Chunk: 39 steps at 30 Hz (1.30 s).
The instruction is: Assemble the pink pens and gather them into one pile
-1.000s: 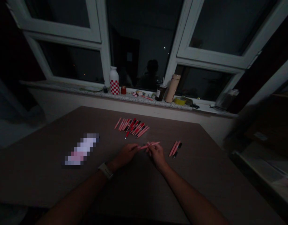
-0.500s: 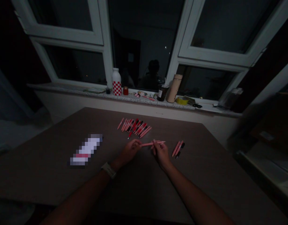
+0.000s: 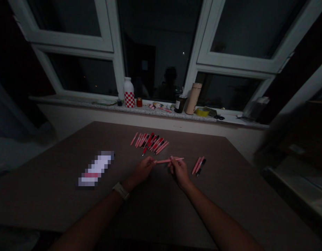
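Observation:
A pink pen (image 3: 163,161) is held level above the table, between my two hands. My left hand (image 3: 144,168), with a pale watch (image 3: 121,190) on its wrist, pinches the pen's left end. Closed around the pen's right part are the fingers of my right hand (image 3: 180,171); a light tip shows beyond them. Just behind the hands lies a spread of pink, red and black pens (image 3: 151,142). To the right of my right hand, a small group of pink and black pens (image 3: 198,166) rests on the table.
A bright, pixelated phone-like slab (image 3: 96,169) lies on the brown table (image 3: 72,150) at left. Along the windowsill (image 3: 147,111) stand a checkered bottle (image 3: 129,93), a red jar (image 3: 139,102), a dark cup (image 3: 180,104), a beige flask (image 3: 194,98) and yellow tape (image 3: 202,112).
My left fingers have shifted slightly left along the pink pen, so a little more of it shows between the hands. My right hand keeps its hold. The view has moved slightly.

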Each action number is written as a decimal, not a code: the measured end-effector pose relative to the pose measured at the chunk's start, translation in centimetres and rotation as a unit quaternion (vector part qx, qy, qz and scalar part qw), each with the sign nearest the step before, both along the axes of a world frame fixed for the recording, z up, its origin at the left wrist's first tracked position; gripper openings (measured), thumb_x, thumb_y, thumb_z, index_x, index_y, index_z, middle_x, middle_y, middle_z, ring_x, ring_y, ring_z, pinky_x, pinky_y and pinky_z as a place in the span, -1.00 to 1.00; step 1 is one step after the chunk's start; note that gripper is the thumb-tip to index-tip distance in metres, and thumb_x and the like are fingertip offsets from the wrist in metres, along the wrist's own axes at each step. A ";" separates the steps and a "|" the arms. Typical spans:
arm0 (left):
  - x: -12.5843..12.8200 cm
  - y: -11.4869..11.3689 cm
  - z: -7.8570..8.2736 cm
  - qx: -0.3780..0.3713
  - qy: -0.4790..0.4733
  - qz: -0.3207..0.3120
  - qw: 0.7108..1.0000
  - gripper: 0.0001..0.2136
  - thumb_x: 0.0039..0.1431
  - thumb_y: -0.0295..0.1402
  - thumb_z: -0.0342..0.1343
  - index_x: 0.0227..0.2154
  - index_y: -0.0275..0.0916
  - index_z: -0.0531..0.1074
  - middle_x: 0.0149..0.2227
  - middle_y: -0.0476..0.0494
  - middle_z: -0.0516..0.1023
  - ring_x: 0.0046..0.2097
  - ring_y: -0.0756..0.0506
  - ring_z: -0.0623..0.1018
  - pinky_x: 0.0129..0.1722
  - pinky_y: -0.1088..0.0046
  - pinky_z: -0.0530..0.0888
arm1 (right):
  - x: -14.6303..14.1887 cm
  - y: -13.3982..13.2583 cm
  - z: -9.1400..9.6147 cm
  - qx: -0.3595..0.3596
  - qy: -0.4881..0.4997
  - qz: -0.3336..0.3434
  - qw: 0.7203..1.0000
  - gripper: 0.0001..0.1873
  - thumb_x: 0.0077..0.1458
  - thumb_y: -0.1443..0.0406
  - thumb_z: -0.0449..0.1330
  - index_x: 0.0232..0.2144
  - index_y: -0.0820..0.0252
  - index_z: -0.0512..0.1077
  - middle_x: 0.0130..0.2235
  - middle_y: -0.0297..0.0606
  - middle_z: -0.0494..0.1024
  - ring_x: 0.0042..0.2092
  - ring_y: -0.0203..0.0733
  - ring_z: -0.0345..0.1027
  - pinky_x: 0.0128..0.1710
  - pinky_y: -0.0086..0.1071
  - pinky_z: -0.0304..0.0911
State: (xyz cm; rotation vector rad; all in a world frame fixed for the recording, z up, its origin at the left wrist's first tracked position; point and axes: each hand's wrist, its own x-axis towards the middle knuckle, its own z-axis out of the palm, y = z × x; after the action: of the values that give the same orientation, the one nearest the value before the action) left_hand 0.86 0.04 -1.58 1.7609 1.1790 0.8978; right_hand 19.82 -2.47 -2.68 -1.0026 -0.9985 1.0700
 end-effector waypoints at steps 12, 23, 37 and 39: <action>0.0 -0.1 0.4 -0.005 0.014 0.008 1.000 -0.68 0.17 -0.04 -0.03 -0.41 -0.23 0.30 -0.55 0.08 0.28 -0.46 -0.02 0.30 -0.44 0.48 0.23 | -0.1 0.1 -0.2 -0.001 0.021 0.008 1.000 -0.55 -0.03 -0.07 0.26 -0.43 0.21 0.39 -0.57 -0.42 0.42 -0.65 -0.44 0.07 -0.66 -0.50 -0.11; -0.1 0.1 -0.1 -0.008 0.025 0.021 0.999 -0.48 0.26 0.06 -0.26 -0.58 -0.23 0.31 -0.60 0.02 0.29 -0.49 -0.04 0.32 -0.46 0.45 0.21 | -0.3 -0.1 0.0 -0.001 0.023 0.054 0.998 -0.57 -0.02 -0.06 0.26 -0.43 0.19 0.39 -0.58 -0.46 0.39 -0.67 -0.44 0.03 -0.68 -0.49 -0.14; 0.0 -0.2 0.5 -0.016 -0.002 0.014 1.000 -0.58 0.25 0.02 -0.16 -0.48 -0.23 0.32 -0.56 0.05 0.28 -0.48 -0.02 0.31 -0.46 0.47 0.23 | -0.1 0.1 -0.2 -0.016 0.000 0.014 1.000 -0.47 0.06 -0.14 0.15 -0.53 0.23 0.42 -0.74 -0.48 0.23 -0.70 -0.42 0.00 -0.67 -0.47 -0.19; 0.1 -0.3 0.7 -0.014 0.007 0.015 1.000 -0.53 0.26 0.04 -0.21 -0.51 -0.23 0.33 -0.57 0.03 0.29 -0.48 -0.03 0.32 -0.46 0.46 0.22 | -0.1 0.0 -0.1 -0.023 -0.006 0.011 1.000 -0.44 0.05 -0.16 0.14 -0.53 0.23 0.44 -0.74 -0.47 0.25 -0.71 -0.42 0.00 -0.67 -0.47 -0.19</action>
State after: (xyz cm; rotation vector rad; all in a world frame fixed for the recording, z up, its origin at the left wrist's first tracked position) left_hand 0.94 -0.26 -0.92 1.7339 1.2248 0.8824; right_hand 19.72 -2.42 -2.77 -1.0391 -1.0005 1.1101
